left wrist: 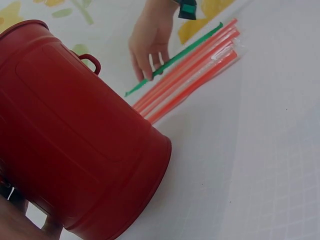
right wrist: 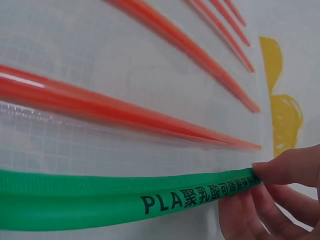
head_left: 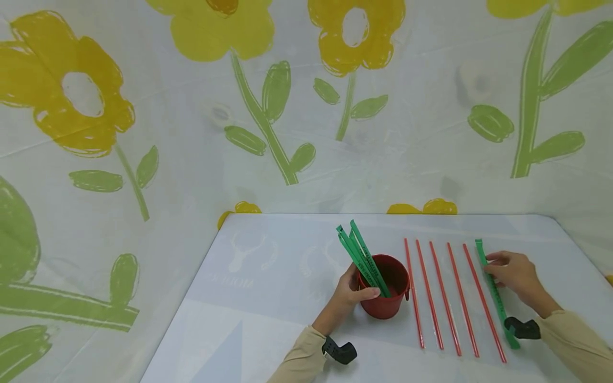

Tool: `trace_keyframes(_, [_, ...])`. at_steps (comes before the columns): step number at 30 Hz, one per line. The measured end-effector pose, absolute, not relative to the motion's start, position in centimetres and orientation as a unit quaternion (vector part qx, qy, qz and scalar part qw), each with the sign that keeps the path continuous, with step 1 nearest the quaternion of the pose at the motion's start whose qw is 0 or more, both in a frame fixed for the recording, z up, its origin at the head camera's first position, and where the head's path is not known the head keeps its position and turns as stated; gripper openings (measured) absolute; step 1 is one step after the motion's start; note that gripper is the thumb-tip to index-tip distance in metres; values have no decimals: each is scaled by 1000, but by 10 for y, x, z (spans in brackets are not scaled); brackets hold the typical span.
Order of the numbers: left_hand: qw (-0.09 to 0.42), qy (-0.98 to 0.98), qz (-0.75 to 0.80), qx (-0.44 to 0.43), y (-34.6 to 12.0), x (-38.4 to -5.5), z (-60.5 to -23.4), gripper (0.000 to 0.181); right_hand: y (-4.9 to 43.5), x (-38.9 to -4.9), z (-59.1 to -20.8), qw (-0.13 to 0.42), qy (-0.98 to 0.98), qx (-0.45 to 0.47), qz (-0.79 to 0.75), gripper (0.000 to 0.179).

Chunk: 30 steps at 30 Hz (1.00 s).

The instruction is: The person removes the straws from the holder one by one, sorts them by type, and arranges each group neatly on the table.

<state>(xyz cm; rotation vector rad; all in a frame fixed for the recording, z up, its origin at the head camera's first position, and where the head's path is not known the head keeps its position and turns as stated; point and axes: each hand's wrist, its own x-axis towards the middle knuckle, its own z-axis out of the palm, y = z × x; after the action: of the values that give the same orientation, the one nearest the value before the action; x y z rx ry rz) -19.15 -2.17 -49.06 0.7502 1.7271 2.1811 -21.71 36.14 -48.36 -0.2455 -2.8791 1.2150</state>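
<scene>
Red bucket (head_left: 383, 309) upright on the pale table (head_left: 273, 324). Left hand (head_left: 344, 299) grips it on its left side, thumb laid over the near rim, fingers round the outer wall. Green packets (head_left: 366, 264) stand in the bucket, tilted, their tops slanting out beyond the far left of its rim; exact count hard to make out where they overlap.

Right of the bucket, a row of five red straws (head_left: 444, 298), roughly parallel, spaced apart, seemingly in clear sleeves. The nearest lies just beside the bucket; whether it touches, cannot tell. Farthest right of the bucket, past the whole row, one more green packet (head_left: 497, 303) (black print, "PLA" legible up close). Right hand (head_left: 517, 274) pinches this packet between thumb and fingers near its far end. Whether its near end is lifted, cannot tell. Beyond the bucket, a flowered cloth (head_left: 407, 154) hangs behind the table.
</scene>
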Motion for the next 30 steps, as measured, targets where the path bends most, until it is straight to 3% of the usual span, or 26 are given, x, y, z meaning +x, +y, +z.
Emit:
trace_keyframes(10, [128, 598, 747, 262, -23, -185, -479, 64, 359, -219, -490, -2, -932, -62, 358, 37])
trace_keyframes(18, [145, 609, 737, 255, -23, -194, -497, 64, 354, -220, -481, -11, -944, -82, 320, 39])
trace_keyframes(30, [134, 602, 743, 259, -21, -198, -509, 63, 348, -224, -469, 77, -943, -6, 323, 41])
